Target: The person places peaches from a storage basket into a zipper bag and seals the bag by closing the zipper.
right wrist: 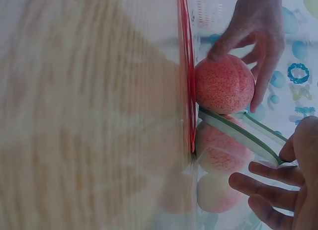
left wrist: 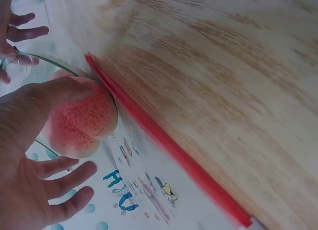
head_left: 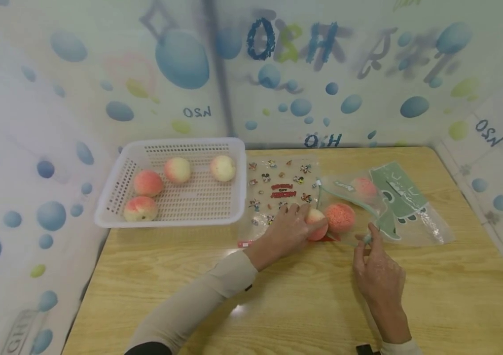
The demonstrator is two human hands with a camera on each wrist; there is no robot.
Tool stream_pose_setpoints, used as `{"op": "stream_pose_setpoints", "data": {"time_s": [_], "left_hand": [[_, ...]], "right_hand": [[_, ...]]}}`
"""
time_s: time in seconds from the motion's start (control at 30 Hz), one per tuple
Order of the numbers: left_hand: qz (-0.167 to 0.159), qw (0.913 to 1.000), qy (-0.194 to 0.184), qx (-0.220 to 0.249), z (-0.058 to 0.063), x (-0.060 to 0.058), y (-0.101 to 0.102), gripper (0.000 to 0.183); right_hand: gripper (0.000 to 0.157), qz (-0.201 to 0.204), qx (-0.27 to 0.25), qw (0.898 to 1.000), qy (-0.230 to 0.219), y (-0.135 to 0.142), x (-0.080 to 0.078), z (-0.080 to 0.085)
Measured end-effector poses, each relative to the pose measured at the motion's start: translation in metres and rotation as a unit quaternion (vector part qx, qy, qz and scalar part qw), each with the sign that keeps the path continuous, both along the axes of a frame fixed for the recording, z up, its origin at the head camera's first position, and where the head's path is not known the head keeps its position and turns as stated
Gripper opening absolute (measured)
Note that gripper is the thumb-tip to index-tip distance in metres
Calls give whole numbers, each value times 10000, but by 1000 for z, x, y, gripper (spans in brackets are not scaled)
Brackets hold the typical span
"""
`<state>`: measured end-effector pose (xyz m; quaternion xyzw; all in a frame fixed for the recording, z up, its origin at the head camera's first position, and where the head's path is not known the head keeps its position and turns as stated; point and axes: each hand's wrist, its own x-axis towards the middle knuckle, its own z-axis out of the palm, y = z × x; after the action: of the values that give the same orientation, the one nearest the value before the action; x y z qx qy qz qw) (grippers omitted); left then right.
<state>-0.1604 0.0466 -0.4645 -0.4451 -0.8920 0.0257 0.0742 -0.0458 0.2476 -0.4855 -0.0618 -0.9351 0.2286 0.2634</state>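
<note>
Nearest me, bare pale wooden tabletop (head_left: 233, 305); then the right hand (head_left: 379, 272), its thumb and index pinching a corner of the rim on a clear plastic zip bag with a green print (head_left: 402, 195). Left hand (head_left: 283, 232) is grasping a round pink-speckled peach (head_left: 316, 226), thumb on the near side, fingers on the far side. That peach sits at the bag's gaping mouth; can't tell how far in, if at all. Right wrist view shows both green zip strips (right wrist: 233, 133) spread, so I'd call this loading the bag and judge the entry good. To do it well I'd lift the rim a touch with the right hand, tip the peach over the lower strip, push with the fingertips and let go only past the zip, or the lip may fold under. Two more peaches (head_left: 340, 218) show through the plastic, one close behind the mouth, one deeper; I'd nudge the near one inward first, otherwise it could block the way. Watch the flat clear cartoon-printed bag with a red zip (head_left: 282, 187) just beside, its red strip by the held peach; don't snag it. Off left, a white perforated plastic basket (head_left: 240, 185) with four pink-and-cream peaches (head_left: 148, 183). Beyond, white bubble-printed sheeting (head_left: 301, 107).
</note>
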Motion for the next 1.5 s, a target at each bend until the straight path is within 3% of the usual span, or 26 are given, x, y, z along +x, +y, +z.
{"op": "stream_pose_setpoints", "data": {"time_s": [0.13,0.3,0.47,0.53,0.63,0.73,0.77,0.97,1.17,1.3,1.5], "left_hand": [[-26,9999,-25,-100,-2,-1,0,59],[-11,9999,-58,133,-1,-3,3,59],[-144,9974,-143,689,1,-4,9,39],[-371,9935,-237,1049,-1,-3,13,31],[-1030,9806,-463,1602,-3,-1,19,25],[-1625,9674,-784,1775,-3,2,22,24],[-1710,9672,-791,1706,-2,3,22,26],[-1186,9831,-991,982,0,4,14,40],[-1116,9798,-1291,1042,2,0,3,46],[-1142,9785,-1280,1149,-1,-3,-2,52],[-975,9820,-1260,1012,-1,-6,-6,44]], "right_hand": [[46,22,19,10000,-2,0,0,-1],[45,93,42,9999,70,0,1,-2],[45,125,86,9998,110,0,0,-3],[45,131,140,9997,129,0,0,-3],[44,148,261,9993,235,0,0,-3],[44,128,391,9981,457,1,1,-3],[44,124,421,9976,530,2,1,-3],[44,12,302,9976,622,7,1,-1],[42,-282,125,9980,559,7,1,2],[43,-385,74,9979,513,8,1,5],[43,-390,58,9981,478,10,0,4]]}}
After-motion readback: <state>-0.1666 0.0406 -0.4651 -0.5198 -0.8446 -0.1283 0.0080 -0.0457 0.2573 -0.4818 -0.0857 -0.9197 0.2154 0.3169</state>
